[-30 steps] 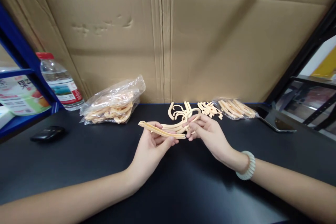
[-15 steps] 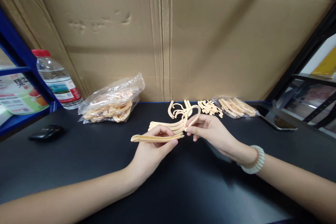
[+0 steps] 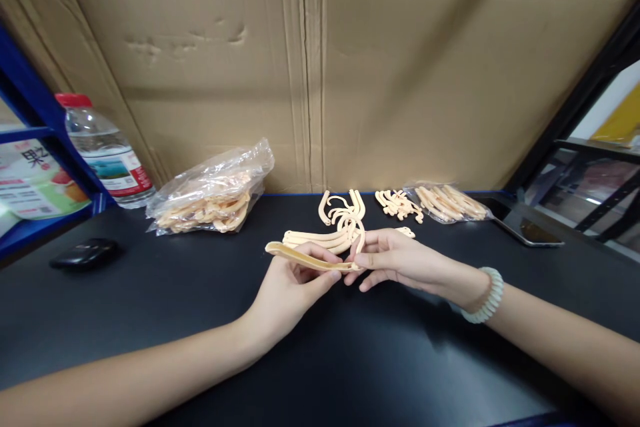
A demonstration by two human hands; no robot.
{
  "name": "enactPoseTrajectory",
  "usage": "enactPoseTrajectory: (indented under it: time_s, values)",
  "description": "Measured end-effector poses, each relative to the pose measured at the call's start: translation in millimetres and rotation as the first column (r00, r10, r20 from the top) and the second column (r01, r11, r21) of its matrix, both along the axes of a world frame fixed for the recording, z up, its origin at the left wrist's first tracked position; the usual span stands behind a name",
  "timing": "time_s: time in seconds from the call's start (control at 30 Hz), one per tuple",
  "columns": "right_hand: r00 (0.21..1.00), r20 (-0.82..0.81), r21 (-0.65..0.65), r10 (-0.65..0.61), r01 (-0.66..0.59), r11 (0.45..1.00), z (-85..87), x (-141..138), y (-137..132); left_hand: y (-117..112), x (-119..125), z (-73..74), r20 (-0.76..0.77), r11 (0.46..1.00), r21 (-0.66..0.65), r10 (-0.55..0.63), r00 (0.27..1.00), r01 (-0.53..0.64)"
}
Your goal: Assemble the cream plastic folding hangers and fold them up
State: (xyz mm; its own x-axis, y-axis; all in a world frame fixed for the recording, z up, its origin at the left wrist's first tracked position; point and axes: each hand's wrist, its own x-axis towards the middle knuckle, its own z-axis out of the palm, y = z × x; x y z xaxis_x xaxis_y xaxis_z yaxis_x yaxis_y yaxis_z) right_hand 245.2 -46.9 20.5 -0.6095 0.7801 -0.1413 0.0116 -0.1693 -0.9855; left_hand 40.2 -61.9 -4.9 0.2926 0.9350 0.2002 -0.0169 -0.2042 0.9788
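My left hand (image 3: 293, 293) pinches a long cream plastic hanger arm (image 3: 287, 253) between thumb and fingers, its hollow side showing. In my right hand (image 3: 400, 260) is a curved cream hanger hook (image 3: 361, 237), gripped near its lower end. That end meets the right tip of the arm between both hands; whether the two are joined I cannot tell. Behind the hands lie several more hanger arms (image 3: 313, 238) side by side. Beyond them is a group of loose curved hooks (image 3: 345, 212), partly overlapped in view by the held hook.
Small cream pieces (image 3: 399, 204) are heaped at the back, beside a clear bag of long parts (image 3: 450, 203) and a phone (image 3: 530, 230). Leftward stand a bulging plastic bag (image 3: 210, 193), a black mouse (image 3: 85, 253) and a water bottle (image 3: 113, 160). Cardboard (image 3: 425, 67) walls the back.
My right hand has moved down and left, bringing the hook's end against the arm's tip. The arm in my left hand has tilted, its left end now higher.
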Motion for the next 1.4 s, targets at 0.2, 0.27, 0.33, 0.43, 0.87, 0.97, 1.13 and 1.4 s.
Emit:
enactPoseTrajectory:
  time_s: [0.2,0.27,0.33,0.43,0.87,0.97,1.13,1.4]
  values:
    - [0.999,-0.009,-0.011,-0.047,0.047,0.999,-1.6,-1,-3,-3,0,2.9,-0.064,0.999,0.041,0.005,0.998,-0.002]
    - [0.999,-0.014,-0.019,-0.048,0.048,0.999,-2.2,-1,-3,-3,1,3.5,-0.055,0.999,0.032,-0.004,0.998,0.006]
    - [0.998,-0.021,-0.025,-0.055,0.055,0.998,-2.8,-1,-3,-4,1,3.4,-0.048,1.000,0.023,-0.009,0.999,0.010]
    - [0.997,-0.021,-0.008,-0.080,0.080,0.997,-3.4,-3,-4,-3,1,3.4,-0.048,1.000,0.023,-0.008,0.999,0.009]
    - [0.985,-0.003,0.078,-0.174,0.174,0.982,-7.6,-10,-4,-3,0,4.2,-0.019,1.000,0.027,-0.014,1.000,0.015]
    - [0.988,0.016,0.030,-0.154,0.154,0.988,-6.3,-9,-5,-3,1,4.9,-0.023,0.999,0.026,-0.019,1.000,0.020]
    - [0.982,0.061,0.038,-0.177,0.175,0.984,-4.6,-9,-7,-4,2,6.4,-0.068,0.999,0.037,-0.023,0.997,0.025]
    - [0.972,0.017,0.099,-0.234,0.231,0.968,-12.2,-16,-6,-4,0,3.8,-0.080,0.998,0.056,-0.024,0.997,0.028]
